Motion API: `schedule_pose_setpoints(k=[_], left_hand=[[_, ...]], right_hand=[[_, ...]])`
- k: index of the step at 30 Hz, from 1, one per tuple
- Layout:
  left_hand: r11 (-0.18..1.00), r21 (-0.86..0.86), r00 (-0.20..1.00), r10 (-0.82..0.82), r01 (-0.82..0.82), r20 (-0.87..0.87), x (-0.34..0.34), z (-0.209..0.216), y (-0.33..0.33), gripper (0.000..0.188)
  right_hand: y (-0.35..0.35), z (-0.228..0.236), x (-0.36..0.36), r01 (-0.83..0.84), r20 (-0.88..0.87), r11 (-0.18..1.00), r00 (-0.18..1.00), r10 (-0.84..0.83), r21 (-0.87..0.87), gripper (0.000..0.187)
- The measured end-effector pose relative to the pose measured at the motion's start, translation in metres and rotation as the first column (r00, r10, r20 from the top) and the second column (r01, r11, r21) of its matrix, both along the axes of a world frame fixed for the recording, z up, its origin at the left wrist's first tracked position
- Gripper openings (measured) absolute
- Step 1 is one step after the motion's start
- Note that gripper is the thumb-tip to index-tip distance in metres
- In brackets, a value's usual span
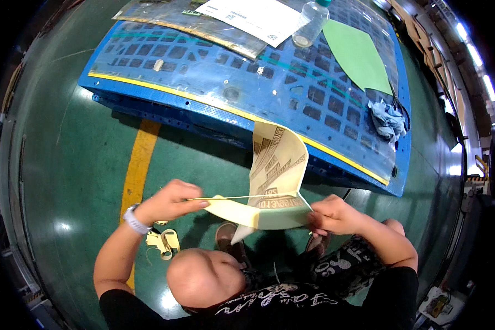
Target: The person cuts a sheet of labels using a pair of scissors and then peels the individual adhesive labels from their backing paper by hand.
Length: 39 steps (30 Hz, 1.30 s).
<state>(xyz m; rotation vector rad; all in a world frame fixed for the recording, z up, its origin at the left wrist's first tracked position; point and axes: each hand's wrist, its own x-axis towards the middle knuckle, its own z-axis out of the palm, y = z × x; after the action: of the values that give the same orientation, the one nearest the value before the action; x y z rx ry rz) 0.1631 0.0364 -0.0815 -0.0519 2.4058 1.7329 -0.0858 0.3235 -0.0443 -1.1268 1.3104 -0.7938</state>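
Note:
A curved, flexible sheet (283,159) with printed cream backing and a pale green face hangs between my hands, its far end against the table's near edge. My left hand (173,203) is closed in a pinch at the sheet's pale yellow left end. From those fingers a thin yellowish strip (247,196) runs taut across the sheet. My right hand (333,215) is closed on the sheet's right end, its fingertips partly hidden. Below the sheet a pale pointed flap (242,233) hangs over my shoe.
A blue slatted pallet table (165,91) under clear film stands ahead. On it are a green sheet (357,55), a clear bottle (309,25), white paper (253,19) and a crumpled blue cloth (388,121). Cream scraps (162,242) lie on the green floor by a yellow line (137,165).

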Motion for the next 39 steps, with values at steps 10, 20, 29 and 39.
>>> schedule_pose_setpoints(k=[10, 20, 29, 39], left_hand=[[0.992, -0.056, 0.988, 0.109, -0.116, -0.112, -0.091, -0.015, 0.096, 0.036], [0.895, 0.330, 0.951, 0.255, -0.301, 0.176, -0.087, -0.044, 0.110, 0.038], [0.881, 0.442, 0.982, 0.116, -0.172, 0.149, -0.089, -0.047, 0.099, 0.025], [0.923, 0.369, 0.993, 0.118, -0.105, -0.013, -0.098, -0.069, 0.137, 0.008]], right_hand=[[-0.026, -0.015, 0.008, -0.110, -0.332, 0.987, 0.941, 0.065, -0.120, 0.014], [-0.023, -0.038, 0.021, 0.034, -0.079, 0.976, 0.996, -0.052, -0.217, 0.006], [-0.017, -0.034, 0.014, 0.059, 0.048, 0.993, 0.997, -0.055, -0.105, 0.008], [-0.028, -0.029, 0.010, -0.065, -0.322, 0.997, 0.944, 0.073, 0.034, 0.021]])
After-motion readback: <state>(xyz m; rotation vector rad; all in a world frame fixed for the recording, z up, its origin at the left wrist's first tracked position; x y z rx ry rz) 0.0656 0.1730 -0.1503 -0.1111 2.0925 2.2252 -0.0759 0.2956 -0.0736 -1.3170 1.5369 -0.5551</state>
